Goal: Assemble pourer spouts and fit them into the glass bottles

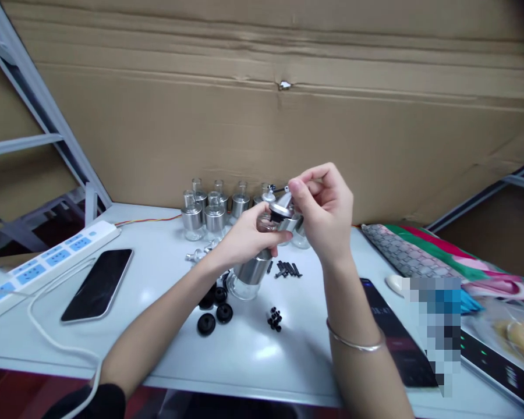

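Near the middle of the table my left hand (257, 230) is wrapped round the upper part of a glass bottle (248, 272) with a brushed-metal sleeve; its neck is mostly hidden by the fingers. Just above that hand is a silver pourer spout (283, 205) with a black underside. My right hand (325, 201) pinches the spout's upper end between thumb and fingertips. Whether the spout touches the bottle neck cannot be made out. Around the bottle lie black round caps (206, 324), small black plugs (275, 319), black tubes (289, 269) and silver spouts (195, 256).
Several metal-sleeved glass bottles (215, 220) stand along the cardboard wall (179, 116). To the left are a phone (98, 285), a white cable and a power strip (55, 259). A larger phone (402, 343), patterned cloth (419, 250) and a plastic bag lie at the right.
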### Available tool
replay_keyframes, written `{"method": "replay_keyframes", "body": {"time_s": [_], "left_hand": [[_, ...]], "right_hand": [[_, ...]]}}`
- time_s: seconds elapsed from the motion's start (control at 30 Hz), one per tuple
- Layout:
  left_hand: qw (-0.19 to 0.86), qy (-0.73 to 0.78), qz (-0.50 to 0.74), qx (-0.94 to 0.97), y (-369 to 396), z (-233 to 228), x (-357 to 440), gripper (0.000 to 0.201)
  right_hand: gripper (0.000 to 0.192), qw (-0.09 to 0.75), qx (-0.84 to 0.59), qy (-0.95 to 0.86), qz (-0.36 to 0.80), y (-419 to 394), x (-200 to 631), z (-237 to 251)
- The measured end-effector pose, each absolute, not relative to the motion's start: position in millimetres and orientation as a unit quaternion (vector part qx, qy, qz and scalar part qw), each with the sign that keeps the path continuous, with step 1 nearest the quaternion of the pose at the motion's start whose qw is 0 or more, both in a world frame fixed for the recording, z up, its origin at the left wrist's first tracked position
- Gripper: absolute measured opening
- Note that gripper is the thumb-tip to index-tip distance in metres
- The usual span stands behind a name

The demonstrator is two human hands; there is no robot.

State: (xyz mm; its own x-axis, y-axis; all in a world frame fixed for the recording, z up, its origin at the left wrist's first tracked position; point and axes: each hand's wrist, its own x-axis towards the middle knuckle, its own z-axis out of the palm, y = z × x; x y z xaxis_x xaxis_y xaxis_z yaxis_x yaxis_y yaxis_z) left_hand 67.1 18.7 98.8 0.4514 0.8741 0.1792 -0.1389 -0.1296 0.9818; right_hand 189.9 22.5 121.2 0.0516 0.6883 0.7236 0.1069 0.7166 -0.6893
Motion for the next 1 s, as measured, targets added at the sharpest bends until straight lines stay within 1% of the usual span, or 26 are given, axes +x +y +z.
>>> {"method": "replay_keyframes", "body": {"time_s": [0.13,0.3,0.43,0.63,0.93,1.0], "left_hand": [[0.602,0.285,0.445,0.599,18,96,70,0.036],[0.605,0.274,0.432,0.61,17,94,71,0.035],[0.596,0.275,0.435,0.616,19,93,71,0.036],[0.59,0.286,0.428,0.622,20,90,72,0.037],[0.599,0.338,0.41,0.599,22,86,75,0.041],[0.596,0.337,0.419,0.597,23,86,74,0.042]], "right_hand": [[0.026,0.647,-0.327,-0.662,0.192,27,188,116],[0.024,0.657,-0.345,-0.657,0.131,29,187,111],[0.023,0.65,-0.353,-0.664,0.114,29,185,111],[0.031,0.593,-0.373,-0.706,0.103,30,181,112],[0.027,0.499,-0.417,-0.752,0.107,40,186,108],[0.025,0.493,-0.424,-0.753,0.103,40,185,108]]}}
